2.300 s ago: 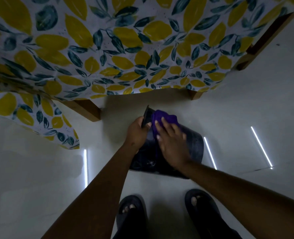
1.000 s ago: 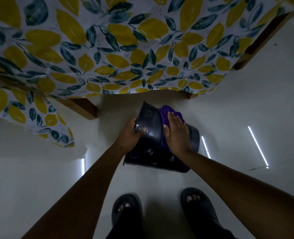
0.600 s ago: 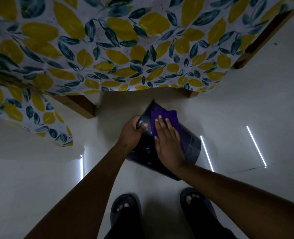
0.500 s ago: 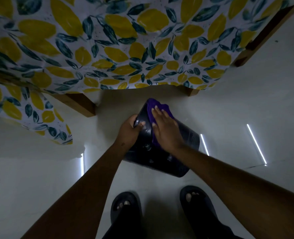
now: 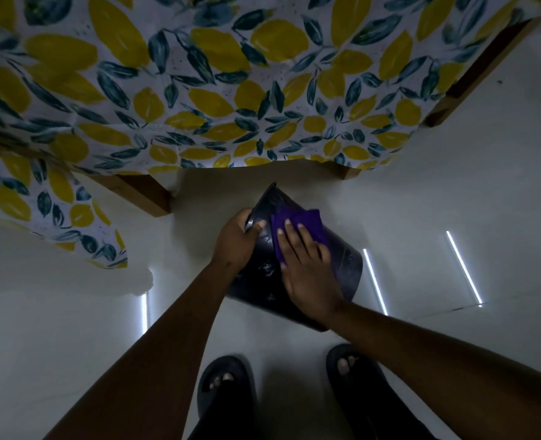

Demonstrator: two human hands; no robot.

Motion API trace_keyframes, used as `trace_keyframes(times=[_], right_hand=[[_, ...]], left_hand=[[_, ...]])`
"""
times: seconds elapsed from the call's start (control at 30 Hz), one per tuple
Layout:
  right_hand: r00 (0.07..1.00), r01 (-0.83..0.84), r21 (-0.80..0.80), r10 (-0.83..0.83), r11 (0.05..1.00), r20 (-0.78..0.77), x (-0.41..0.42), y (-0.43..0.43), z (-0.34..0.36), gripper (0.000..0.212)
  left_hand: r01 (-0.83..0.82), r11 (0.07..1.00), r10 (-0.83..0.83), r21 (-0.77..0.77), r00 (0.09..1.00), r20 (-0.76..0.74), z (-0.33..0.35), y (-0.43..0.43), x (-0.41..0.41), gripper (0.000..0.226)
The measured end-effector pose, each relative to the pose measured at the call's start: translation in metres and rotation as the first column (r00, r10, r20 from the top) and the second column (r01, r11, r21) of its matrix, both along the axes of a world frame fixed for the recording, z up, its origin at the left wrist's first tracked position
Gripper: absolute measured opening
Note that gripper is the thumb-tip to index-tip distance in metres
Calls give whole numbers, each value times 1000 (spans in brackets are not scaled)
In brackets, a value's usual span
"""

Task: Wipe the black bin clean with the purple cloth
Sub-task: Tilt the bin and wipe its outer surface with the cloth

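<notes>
From your head camera, the black bin (image 5: 342,265) is tipped above the pale floor (image 5: 453,201), just in front of the table's lemon-print cloth (image 5: 199,90). Your left hand (image 5: 236,241) is closed on its rim; your right hand (image 5: 307,268) presses the purple cloth (image 5: 304,225) flat against the outer wall, fingers spread. In this dim light it looks like light, slick, stiff plastic, so grip the rim firmly.

The pale glossy floor (image 5: 453,198) carries a wooden desk (image 5: 136,192) draped in a lemon-print cloth (image 5: 199,90). Near its front legs, two feet in dark sandals (image 5: 228,389) stand on the floor, which mirrors thin light strips (image 5: 462,265).
</notes>
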State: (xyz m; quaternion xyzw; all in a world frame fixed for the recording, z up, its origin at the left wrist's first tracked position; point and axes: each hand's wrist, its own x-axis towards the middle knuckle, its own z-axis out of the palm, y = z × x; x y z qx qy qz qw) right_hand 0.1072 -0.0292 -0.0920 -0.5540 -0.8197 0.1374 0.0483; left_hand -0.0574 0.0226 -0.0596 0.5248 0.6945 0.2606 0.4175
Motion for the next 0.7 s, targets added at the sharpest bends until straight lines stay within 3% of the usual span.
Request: trace_keyframes(times=[0.07,0.13,0.23,0.4,0.5,0.7], right_hand=[[997,44,-50,-47,998,-61,-4,27,3,61],[972,180,-180,-203,967,-119,2,45,-1,60],[938,288,-252,-325,924,-122,14,41,-9,67],[993,91,-94,-97,991,-59,21,-15,-11,84],[1000,-25,4,25,1000,-15,16,-12,-9,80],[985,102,-89,-113,991,-128,19,27,-7,67]], left_hand=[[27,999,-28,17,999,27,1,0,-2,23],[34,999,-34,20,999,29,2,1,-1,24],[7,1000,-7,18,1000,5,1,0,-2,24],[5,1000,-6,-3,998,-62,-6,3,-5,30],[12,1000,-13,-4,995,-99,-6,10,1,31],[100,995,-99,1,993,-57,1,13,-1,38]])
